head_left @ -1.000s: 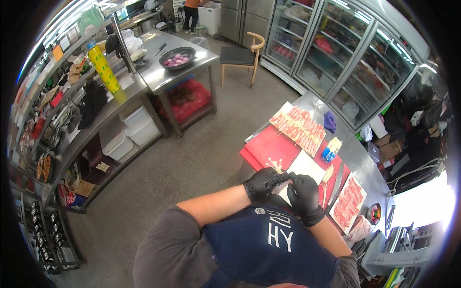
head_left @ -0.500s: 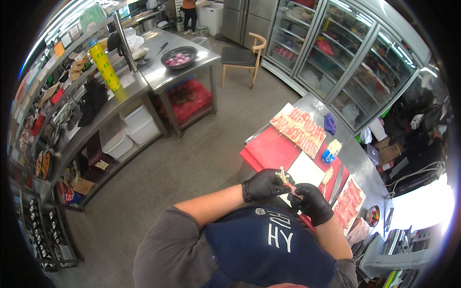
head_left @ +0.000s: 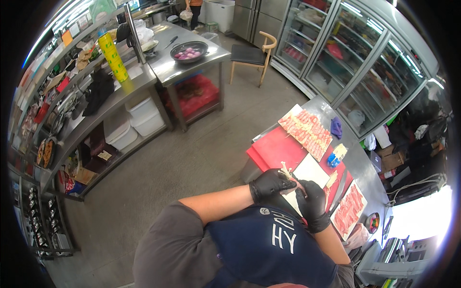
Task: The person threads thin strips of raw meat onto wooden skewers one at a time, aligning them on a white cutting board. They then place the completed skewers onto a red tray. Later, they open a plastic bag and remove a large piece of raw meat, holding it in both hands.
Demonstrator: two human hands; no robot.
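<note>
Both my hands wear black gloves and meet over the near edge of a steel table [head_left: 361, 161]. My left hand [head_left: 270, 184] is closed around a small pale bundle [head_left: 286, 170] whose strands stick out above the fingers. My right hand [head_left: 312, 200] pinches the same bundle from the right side, close to my dark apron. Just beyond the hands lie a white cutting board [head_left: 309, 171] and a red cutting board [head_left: 278, 146]. A tray of rolled meat skewers [head_left: 307, 130] sits further back, and a tray of sliced raw meat [head_left: 349, 210] lies to the right.
A steel counter [head_left: 168, 67] with a black bowl of red onions [head_left: 189, 50] stands at the back, white bins [head_left: 139, 117] on the shelf below. A wooden chair [head_left: 252, 54] and glass-door fridges [head_left: 370, 57] are beyond. Shelving with kitchenware runs along the left. A person stands far back.
My hands have shifted slightly right and down, toward my body. The pale bundle now shows between the fingers of both hands.
</note>
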